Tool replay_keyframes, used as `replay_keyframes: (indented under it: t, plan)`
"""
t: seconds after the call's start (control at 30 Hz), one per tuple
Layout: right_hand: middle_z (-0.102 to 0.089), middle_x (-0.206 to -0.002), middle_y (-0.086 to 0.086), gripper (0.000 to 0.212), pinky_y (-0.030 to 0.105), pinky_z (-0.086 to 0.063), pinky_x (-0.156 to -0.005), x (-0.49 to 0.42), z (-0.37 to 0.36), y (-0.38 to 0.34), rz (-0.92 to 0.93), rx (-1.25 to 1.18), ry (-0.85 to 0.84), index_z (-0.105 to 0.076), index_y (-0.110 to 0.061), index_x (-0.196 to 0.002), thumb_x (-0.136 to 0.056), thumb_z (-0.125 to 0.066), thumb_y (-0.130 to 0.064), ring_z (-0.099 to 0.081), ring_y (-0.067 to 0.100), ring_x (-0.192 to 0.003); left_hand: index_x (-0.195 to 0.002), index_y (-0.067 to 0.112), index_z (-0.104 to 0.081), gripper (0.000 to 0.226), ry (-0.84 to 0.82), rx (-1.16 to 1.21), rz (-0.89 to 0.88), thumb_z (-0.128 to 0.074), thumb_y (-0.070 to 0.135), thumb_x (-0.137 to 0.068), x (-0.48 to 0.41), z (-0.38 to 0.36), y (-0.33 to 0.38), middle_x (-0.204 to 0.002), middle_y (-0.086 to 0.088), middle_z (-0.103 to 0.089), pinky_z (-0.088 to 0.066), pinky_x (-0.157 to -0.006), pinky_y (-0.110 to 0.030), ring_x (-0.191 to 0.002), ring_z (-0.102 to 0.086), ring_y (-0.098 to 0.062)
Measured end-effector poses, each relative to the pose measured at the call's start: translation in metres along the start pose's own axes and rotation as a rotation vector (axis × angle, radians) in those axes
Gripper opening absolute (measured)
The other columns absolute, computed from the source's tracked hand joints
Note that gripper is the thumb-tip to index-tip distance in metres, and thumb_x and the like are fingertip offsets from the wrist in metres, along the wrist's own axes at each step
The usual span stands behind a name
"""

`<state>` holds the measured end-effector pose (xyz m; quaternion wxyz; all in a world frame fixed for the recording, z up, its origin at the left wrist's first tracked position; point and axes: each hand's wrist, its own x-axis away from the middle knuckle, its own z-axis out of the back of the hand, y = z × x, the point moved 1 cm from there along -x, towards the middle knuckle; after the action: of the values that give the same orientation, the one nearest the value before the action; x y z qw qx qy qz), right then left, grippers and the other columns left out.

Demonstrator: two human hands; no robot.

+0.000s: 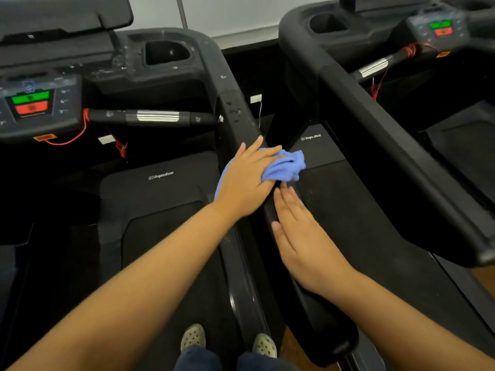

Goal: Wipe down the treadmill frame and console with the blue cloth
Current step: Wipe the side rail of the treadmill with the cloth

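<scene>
pressing the blue cloth onto the side rail of the near treadmill with the left hand, laid flat and open over it, pinching nothing. resting the right hand flat and open on the same rail, just near of the cloth, holding nothing.

wadded loosely to the right of the left fingers, partly overhanging the rail toward the gap beside the second treadmill. likely to slide out from under a flat palm on a quick stroke and drop into that gap, for want of any real grip. likely also to smear rather than lift, bunched like that, with little fabric meeting the rail.

not yet done, by the look of it: pale specks farther up the rail and around the cup holder, and the console at far left. there, risk of triggering the green button or red button by wiping hard, or of snagging the red cord and tugging it loose. risk too of running the cloth into the right hand, parked in the path of any nearward stroke.
</scene>
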<state>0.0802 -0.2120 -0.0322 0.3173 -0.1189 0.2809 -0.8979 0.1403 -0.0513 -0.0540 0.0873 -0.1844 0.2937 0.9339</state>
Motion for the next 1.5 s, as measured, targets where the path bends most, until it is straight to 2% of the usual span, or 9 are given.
replay_keyframes:
  t: [0.4,0.6,0.77,0.83,0.9,0.97,1.1,1.3,1.5]
  plan:
    - [0.019,-0.155,-0.013,0.055,0.017,0.009,-0.115,0.000,-0.009,0.003,-0.026,0.017,-0.027,0.008,-0.021,-0.149,-0.103,-0.020,-0.031,0.022,-0.004,-0.139,-0.132,0.021,-0.055,0.043,-0.126,-0.128,-0.055,-0.039,0.020,-0.092,-0.064,0.013,-0.064,-0.134,0.006,-0.056,0.003,-0.113,-0.025,-0.139,-0.032,-0.018]
    - [0.023,-0.154,-0.015,0.065,0.017,0.014,-0.113,-0.003,-0.016,0.007,-0.030,0.076,-0.024,0.013,-0.024,-0.146,-0.086,0.005,-0.047,0.029,-0.007,-0.135,-0.134,0.028,-0.050,0.042,-0.176,-0.064,-0.027,-0.038,0.016,-0.095,-0.087,0.020,-0.090,-0.137,0.006,-0.053,-0.001,-0.117,-0.037,-0.141,-0.028,-0.020]
    - [0.020,-0.154,-0.015,0.059,0.019,0.012,-0.115,-0.005,-0.012,0.006,-0.031,0.038,-0.012,0.009,-0.023,-0.148,-0.094,-0.006,-0.040,0.026,-0.007,-0.136,-0.136,0.022,-0.050,0.039,-0.243,-0.115,0.089,-0.037,0.015,-0.099,-0.115,0.033,-0.082,-0.139,0.001,-0.051,-0.002,-0.116,-0.045,-0.144,-0.017,-0.028]
    - [0.018,-0.154,-0.015,0.060,0.020,0.011,-0.116,-0.005,-0.010,0.006,-0.028,0.040,0.000,0.006,-0.022,-0.149,-0.093,-0.009,-0.039,0.024,-0.006,-0.137,-0.127,0.018,-0.058,0.035,-0.131,0.018,0.125,-0.039,0.016,-0.097,-0.106,0.030,-0.067,-0.119,-0.002,-0.062,-0.014,-0.115,-0.045,-0.134,-0.038,-0.029]
    - [0.018,-0.154,-0.015,0.061,0.019,0.011,-0.115,-0.004,-0.010,0.007,-0.029,0.049,0.007,0.005,-0.021,-0.150,-0.093,-0.009,-0.039,0.023,-0.006,-0.138,-0.109,0.019,-0.064,0.028,0.162,0.303,0.216,-0.044,0.026,-0.091,-0.079,0.026,-0.047,-0.094,0.004,-0.062,-0.043,-0.092,-0.043,-0.096,-0.059,-0.020]
    - [0.018,-0.153,-0.015,0.062,0.017,0.012,-0.114,-0.003,-0.011,0.007,-0.024,0.052,0.010,0.005,-0.021,-0.149,-0.092,-0.007,-0.042,0.023,-0.005,-0.138,-0.100,0.029,-0.061,0.018,0.404,0.501,0.218,-0.049,0.025,-0.087,-0.041,0.019,-0.028,-0.089,0.013,-0.061,-0.044,-0.073,-0.033,-0.077,-0.056,-0.007]
    - [0.020,-0.152,-0.016,0.062,0.016,0.015,-0.112,-0.004,-0.010,0.005,-0.025,0.046,0.004,0.010,-0.024,-0.146,-0.090,-0.003,-0.045,0.025,-0.007,-0.137,-0.115,0.036,-0.059,0.034,0.580,0.676,0.460,-0.049,0.017,-0.088,0.026,-0.010,0.010,-0.117,0.009,-0.062,-0.047,-0.095,-0.047,-0.107,-0.060,-0.023]
    - [0.021,-0.153,-0.021,0.070,0.016,0.022,-0.107,-0.010,-0.012,0.005,-0.019,0.057,0.000,0.007,-0.028,-0.149,-0.081,0.003,-0.047,0.030,-0.007,-0.134,-0.145,0.031,-0.033,0.046,0.457,0.749,0.675,-0.042,0.027,-0.100,0.025,-0.023,0.010,-0.149,0.010,-0.038,-0.028,-0.115,-0.038,-0.137,-0.032,-0.006]
    - [0.021,-0.152,-0.023,0.065,0.015,0.024,-0.106,-0.023,-0.007,0.006,0.022,0.084,-0.024,0.007,-0.029,-0.149,-0.086,-0.003,-0.044,0.032,-0.006,-0.134,-0.135,0.022,-0.046,0.040,0.515,0.659,0.793,-0.037,0.026,-0.097,-0.005,-0.031,-0.007,-0.133,-0.006,-0.052,-0.045,-0.098,-0.033,-0.111,-0.055,-0.012]
